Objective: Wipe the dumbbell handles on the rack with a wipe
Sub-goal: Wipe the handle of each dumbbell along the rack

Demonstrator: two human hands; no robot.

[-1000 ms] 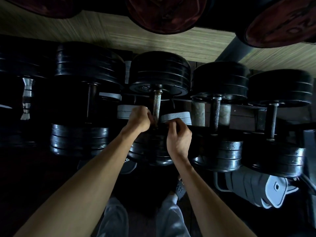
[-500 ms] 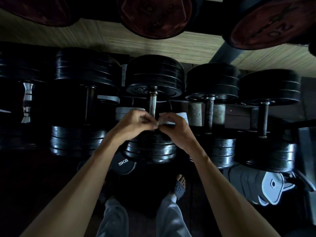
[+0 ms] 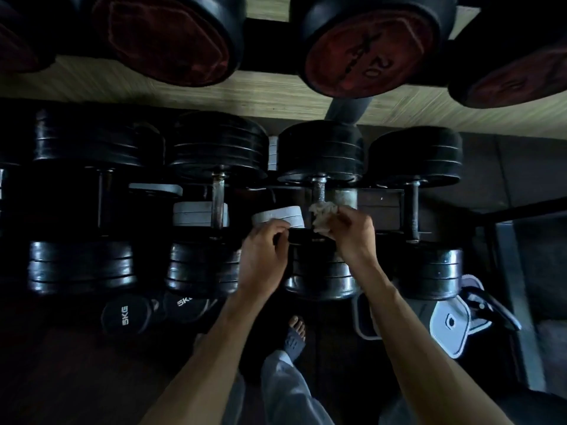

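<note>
1. Wipe [image 3: 322, 216] in the right hand [image 3: 352, 233]: off-white.
2. Dumbbell plates [image 3: 320, 151] beyond that hand: black.
3. Handle [image 3: 319, 191] above the wipe: dull grey metal.
4. Upper discs [image 3: 369, 46]: rusty red faces.

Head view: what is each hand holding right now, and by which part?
The right hand grips a crumpled wipe by its lower right part, against the dumbbell handle. The left hand has curled fingers; whether it holds anything cannot be told.

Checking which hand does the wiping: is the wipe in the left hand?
No, the right hand grips the crumpled wipe at the dumbbell handle; the left hand holds none.
</note>
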